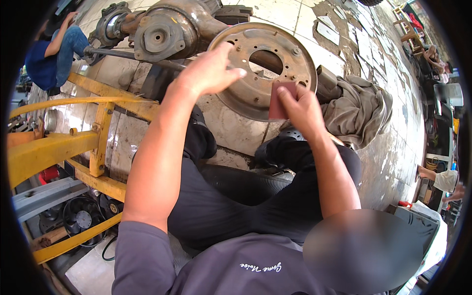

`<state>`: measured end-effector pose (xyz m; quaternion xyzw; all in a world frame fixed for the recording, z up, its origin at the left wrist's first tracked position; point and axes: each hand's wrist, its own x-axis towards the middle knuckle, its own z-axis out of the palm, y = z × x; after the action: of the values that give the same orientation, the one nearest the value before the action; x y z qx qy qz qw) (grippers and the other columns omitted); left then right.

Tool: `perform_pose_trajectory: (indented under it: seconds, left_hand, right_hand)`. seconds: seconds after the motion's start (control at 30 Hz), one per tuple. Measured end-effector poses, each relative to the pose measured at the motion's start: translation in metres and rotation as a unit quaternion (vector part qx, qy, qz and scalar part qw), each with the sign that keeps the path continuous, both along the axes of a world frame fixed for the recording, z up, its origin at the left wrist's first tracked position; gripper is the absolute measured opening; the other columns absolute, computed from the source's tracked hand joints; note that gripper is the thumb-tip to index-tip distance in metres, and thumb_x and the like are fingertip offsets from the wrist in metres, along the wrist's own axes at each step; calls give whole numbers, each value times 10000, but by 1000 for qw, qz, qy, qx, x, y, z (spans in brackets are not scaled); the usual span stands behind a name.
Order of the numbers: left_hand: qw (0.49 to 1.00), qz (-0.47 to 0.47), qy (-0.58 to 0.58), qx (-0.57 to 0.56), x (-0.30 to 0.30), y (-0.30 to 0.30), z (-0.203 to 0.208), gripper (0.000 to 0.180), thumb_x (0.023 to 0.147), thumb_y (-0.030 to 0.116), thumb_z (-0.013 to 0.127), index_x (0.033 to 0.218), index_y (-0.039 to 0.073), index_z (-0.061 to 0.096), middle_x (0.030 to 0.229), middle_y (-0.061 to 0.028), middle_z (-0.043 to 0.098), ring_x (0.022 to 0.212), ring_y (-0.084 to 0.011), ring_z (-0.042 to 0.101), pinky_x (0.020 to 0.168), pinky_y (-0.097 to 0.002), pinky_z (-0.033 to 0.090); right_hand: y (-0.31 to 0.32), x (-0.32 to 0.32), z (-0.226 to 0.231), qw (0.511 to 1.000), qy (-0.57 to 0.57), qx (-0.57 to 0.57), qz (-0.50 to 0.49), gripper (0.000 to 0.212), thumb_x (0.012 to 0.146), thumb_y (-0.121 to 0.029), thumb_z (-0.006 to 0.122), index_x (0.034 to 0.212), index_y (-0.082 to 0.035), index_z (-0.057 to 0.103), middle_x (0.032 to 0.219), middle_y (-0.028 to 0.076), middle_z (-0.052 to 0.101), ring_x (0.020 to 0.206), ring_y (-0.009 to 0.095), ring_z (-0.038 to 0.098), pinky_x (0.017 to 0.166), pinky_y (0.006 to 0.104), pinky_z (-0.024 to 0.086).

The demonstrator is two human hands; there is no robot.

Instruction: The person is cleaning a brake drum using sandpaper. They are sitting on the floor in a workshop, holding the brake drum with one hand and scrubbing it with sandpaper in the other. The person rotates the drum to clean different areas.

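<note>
Head view of a seated person at a rusted axle assembly. The right hand (301, 105) is seen just right of centre, its fingers closed on a small dark red abrasive sheet (280, 101), which is pinched upright between thumb and fingertips and held against the lower edge of the brake backing plate (255, 81), at about 5 o'clock on the disc. The left hand (209, 73) is raised at about 9 o'clock of the plate, its fingers loosely extended and spread, with nothing gripped; the fingertips are seen over the plate's left rim, though contact cannot be confirmed. The plate is tilted, rusty and pierced by a large central opening. At 11 o'clock from the plate, the axle housing (169, 29) is laid across the tiled floor. A grey cloth (356, 108) is bunched at 3 o'clock of the plate. A yellow steel frame (69, 142) is placed at 9 o'clock in the view. Another person in blue (49, 54) is crouched at 10 o'clock.
</note>
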<state>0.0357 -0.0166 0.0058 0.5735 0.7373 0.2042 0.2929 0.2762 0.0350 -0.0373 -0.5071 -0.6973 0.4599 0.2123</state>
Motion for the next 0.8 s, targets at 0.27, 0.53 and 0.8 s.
perform_pose_trajectory:
  seconds: [0.27, 0.53, 0.8]
  left_hand:
    - [992, 24, 67, -103, -50, 0, -11, 577, 893, 339, 693, 1320, -6, 516, 1161, -212, 671, 1104, -292, 645, 957, -388, 484]
    - [993, 22, 48, -106, -52, -4, 0, 598, 891, 351, 699, 1337, -3, 513, 1181, -215, 671, 1129, -298, 642, 976, -392, 482]
    - [992, 32, 60, -110, -61, -6, -12, 613, 899, 339, 691, 1371, 2, 494, 1168, -197, 679, 1111, -277, 649, 978, -389, 481]
  right_hand:
    - [-8, -37, -8, 986, -148, 76, 23, 398, 900, -316, 588, 981, 69, 651, 935, 313, 679, 939, 478, 653, 852, 498, 502]
    - [-22, -31, -10, 982, -145, 117, 40, 368, 907, -307, 588, 965, 53, 634, 909, 308, 667, 912, 488, 643, 824, 507, 496]
    - [-16, -14, 18, 979, -170, 74, 82, 360, 913, -304, 600, 980, 46, 649, 917, 288, 680, 920, 453, 662, 804, 477, 512]
